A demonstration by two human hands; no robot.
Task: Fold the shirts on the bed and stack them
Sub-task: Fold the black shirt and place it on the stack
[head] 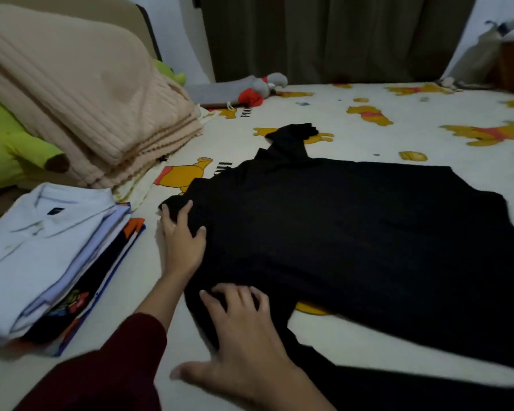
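A black shirt point(339, 232) lies spread flat across the middle of the bed, one sleeve pointing to the far side. My left hand point(181, 238) rests on the shirt's left edge, fingers fairly straight and thumb on the fabric. My right hand point(244, 333) presses down on the near left part of the shirt with fingers spread and thumb out on the sheet. A stack of folded shirts point(45, 256) sits to the left, with a pale blue collared shirt on top and darker printed ones beneath.
The bed sheet point(398, 129) is white with yellow bear prints. A folded beige ribbed blanket point(80, 93) leans at the left over a green plush toy point(15, 143). A grey and red plush toy point(244, 90) lies at the far side, before dark curtains point(324, 37).
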